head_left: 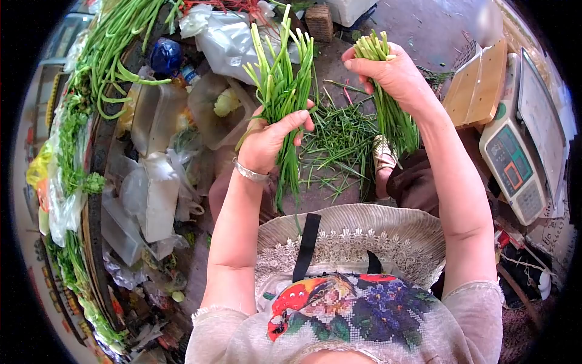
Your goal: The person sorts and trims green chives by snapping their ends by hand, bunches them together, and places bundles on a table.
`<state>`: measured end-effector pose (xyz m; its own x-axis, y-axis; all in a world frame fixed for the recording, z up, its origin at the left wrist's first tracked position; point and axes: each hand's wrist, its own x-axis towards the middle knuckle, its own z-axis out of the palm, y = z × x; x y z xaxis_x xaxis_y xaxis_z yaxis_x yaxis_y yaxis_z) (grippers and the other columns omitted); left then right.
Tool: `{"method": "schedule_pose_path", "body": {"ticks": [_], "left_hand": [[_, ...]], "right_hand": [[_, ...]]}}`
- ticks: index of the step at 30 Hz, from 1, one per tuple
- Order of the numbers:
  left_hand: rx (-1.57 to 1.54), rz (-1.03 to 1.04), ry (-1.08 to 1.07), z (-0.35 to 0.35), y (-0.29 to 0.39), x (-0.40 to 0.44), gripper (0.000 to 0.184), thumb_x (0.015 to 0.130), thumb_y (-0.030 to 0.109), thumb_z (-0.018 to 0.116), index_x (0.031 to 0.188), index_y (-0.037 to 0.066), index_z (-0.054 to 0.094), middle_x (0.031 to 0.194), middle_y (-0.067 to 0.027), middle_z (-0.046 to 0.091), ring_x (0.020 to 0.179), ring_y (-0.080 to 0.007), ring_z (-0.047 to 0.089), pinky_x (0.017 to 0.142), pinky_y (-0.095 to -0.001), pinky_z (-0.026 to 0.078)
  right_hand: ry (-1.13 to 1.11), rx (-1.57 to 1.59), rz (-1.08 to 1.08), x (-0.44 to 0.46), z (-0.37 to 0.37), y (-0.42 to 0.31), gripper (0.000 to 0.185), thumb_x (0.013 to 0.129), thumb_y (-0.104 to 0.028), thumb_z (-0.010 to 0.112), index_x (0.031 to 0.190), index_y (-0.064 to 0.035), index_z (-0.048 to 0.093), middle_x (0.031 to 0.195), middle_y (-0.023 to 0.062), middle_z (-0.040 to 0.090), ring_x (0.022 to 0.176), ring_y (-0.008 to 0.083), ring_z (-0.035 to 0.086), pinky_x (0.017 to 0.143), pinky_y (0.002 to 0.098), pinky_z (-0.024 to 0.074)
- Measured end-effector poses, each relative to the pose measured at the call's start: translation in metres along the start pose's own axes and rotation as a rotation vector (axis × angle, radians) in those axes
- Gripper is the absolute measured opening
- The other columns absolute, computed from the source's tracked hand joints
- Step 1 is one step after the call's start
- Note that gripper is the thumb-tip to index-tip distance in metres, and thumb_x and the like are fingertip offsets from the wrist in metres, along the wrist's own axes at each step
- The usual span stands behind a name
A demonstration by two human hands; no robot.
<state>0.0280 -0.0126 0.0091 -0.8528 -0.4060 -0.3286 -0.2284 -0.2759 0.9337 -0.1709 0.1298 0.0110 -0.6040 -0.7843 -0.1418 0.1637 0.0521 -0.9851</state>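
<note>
My left hand (271, 138) is closed around a loose bunch of chives (284, 77), its pale cut ends fanning unevenly upward and its leaves hanging below the wrist. To the right, my right hand (397, 74) grips a second, tighter bunch of chives (394, 118). The ends of that one sit nearly level above the thumb, and the green leaves droop toward my foot. The two bunches are apart. Between and below them, loose chive trimmings (339, 139) lie scattered on the ground.
Long beans (121, 36) and leafy greens (74, 121) lie along the stall edge at left. Below are plastic containers (159, 115) and bags. A digital scale (512, 158) stands at right beside a wooden board (476, 85). A wooden block (319, 23) sits at the top.
</note>
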Motion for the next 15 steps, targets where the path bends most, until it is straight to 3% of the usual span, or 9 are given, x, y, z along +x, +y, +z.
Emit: {"method": "schedule_pose_path", "body": {"ticks": [6,10,15], "left_hand": [[-0.013,-0.03,-0.119,0.005,0.006,-0.003,0.028,0.089,0.015,0.063,0.11,-0.002,0.061,0.074,-0.0093,0.063,0.057,-0.0155,0.053,0.049,-0.0262,0.041],[0.004,-0.049,-0.159,0.012,0.007,-0.005,0.028,0.09,0.017,0.063,0.11,-0.002,0.06,0.079,-0.0123,0.066,0.061,-0.0168,0.056,0.048,-0.0274,0.041],[-0.119,-0.041,0.036,0.011,0.008,-0.004,0.028,0.087,0.01,0.067,0.111,-0.002,0.061,0.085,-0.0157,0.067,0.058,-0.0167,0.056,0.051,-0.0275,0.044]], "right_hand": [[-0.165,0.178,0.026,0.001,0.004,-0.002,0.02,0.084,-0.019,0.069,0.094,-0.0019,0.066,0.063,0.0001,0.056,0.055,0.0097,0.053,0.053,0.0258,0.0428],[-0.211,0.294,0.077,0.005,0.007,0.006,0.017,0.084,-0.019,0.07,0.09,-0.004,0.065,0.064,0.0005,0.057,0.055,0.0107,0.053,0.053,0.027,0.0434],[-0.149,0.239,0.035,0.004,0.006,0.002,0.014,0.082,-0.019,0.071,0.084,-0.0067,0.064,0.063,0.001,0.058,0.054,0.0116,0.053,0.052,0.0275,0.0419]]}}
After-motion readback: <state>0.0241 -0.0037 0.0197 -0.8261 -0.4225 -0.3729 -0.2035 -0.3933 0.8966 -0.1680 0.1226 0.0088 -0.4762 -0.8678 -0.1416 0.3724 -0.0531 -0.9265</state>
